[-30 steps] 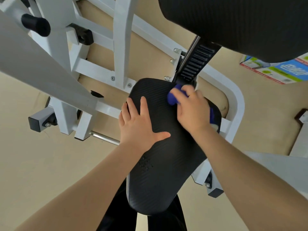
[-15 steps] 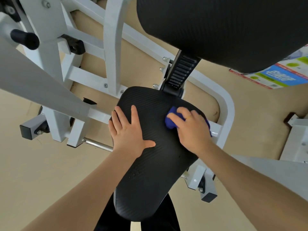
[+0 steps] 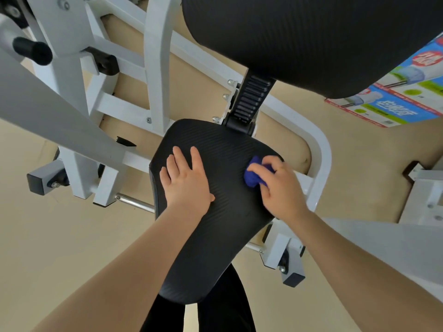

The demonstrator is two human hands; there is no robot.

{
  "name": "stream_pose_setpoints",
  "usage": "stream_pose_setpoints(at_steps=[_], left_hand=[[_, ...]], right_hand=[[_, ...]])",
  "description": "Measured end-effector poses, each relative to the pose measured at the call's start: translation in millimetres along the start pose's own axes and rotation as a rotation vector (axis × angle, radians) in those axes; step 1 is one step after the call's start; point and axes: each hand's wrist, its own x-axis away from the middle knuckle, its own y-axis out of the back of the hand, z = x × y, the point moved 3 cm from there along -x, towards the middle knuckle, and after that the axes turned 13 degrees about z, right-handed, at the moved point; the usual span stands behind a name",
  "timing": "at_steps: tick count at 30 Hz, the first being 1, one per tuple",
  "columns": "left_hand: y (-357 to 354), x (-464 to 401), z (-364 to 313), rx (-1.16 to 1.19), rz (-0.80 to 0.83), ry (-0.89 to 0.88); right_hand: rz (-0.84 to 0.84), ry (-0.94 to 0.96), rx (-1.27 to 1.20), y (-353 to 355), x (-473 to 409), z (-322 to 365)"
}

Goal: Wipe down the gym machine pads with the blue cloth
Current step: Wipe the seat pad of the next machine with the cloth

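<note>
My right hand (image 3: 279,188) covers most of the blue cloth (image 3: 254,174), so only a bunched corner shows; my left hand (image 3: 185,182) hides the seat pad (image 3: 215,236) beneath it; the back pad (image 3: 311,39) runs off the top edge; the printed box (image 3: 395,101) is cut off, its lettering probably too small to read.

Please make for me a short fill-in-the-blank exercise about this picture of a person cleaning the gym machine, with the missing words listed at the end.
1. The right hand grips a bunched cloth whose colour is ____.
2. The left hand rests with straight fingers on the ____ pad, not on the back pad.
3. The machine's frame is painted ____.
4. A printed box lies on the ____.

Missing words: blue; seat; white; floor
</note>
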Motion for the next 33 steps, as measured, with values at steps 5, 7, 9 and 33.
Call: stream_pose_setpoints(at_steps=[5,7,9,33], left_hand=[[-0.5,1.8,-1.0,-0.034,0.060,-0.037],[0.0,1.3,-3.3,-0.031,0.058,-0.047],[-0.6,0.5,-4.3,-0.011,0.046,-0.048],[-2.5,17.2,48.8,0.461,-0.216,-0.397]], right_hand=[[0.135,0.127,-0.009,-3.6,27.8,6.6],[0.064,0.077,0.010,6.5,9.2,-10.6],[-0.014,-0.096,-0.005,10.7,-3.9,-22.4],[0.167,0.215,0.005,-30.8,41.7,99.3]])
